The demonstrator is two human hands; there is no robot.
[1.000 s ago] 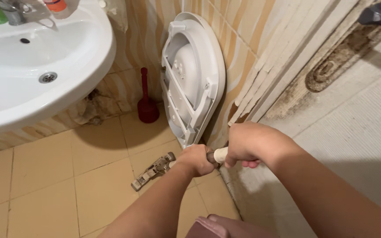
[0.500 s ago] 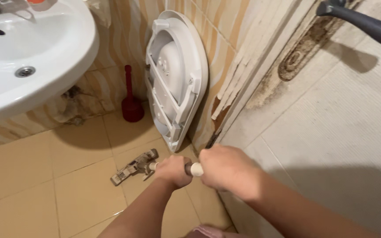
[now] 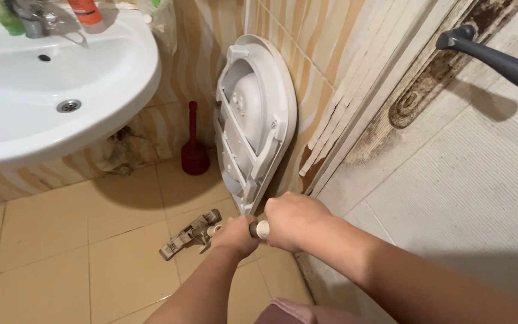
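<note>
Here: left hand [image 3: 235,233] and right hand [image 3: 289,222] both clenched on pole [image 3: 259,228]; axis runs forward-left to mop head [image 3: 189,234] on floor [image 3: 61,240]; left nearer head.

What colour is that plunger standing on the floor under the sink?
Dark red, both handle and cup. The plunger shows clearly in the head view, standing against the wall.

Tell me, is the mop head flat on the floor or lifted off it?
Flat. The mop head lies against the tan floor tiles, while the left hand and right hand grip the handle.
</note>
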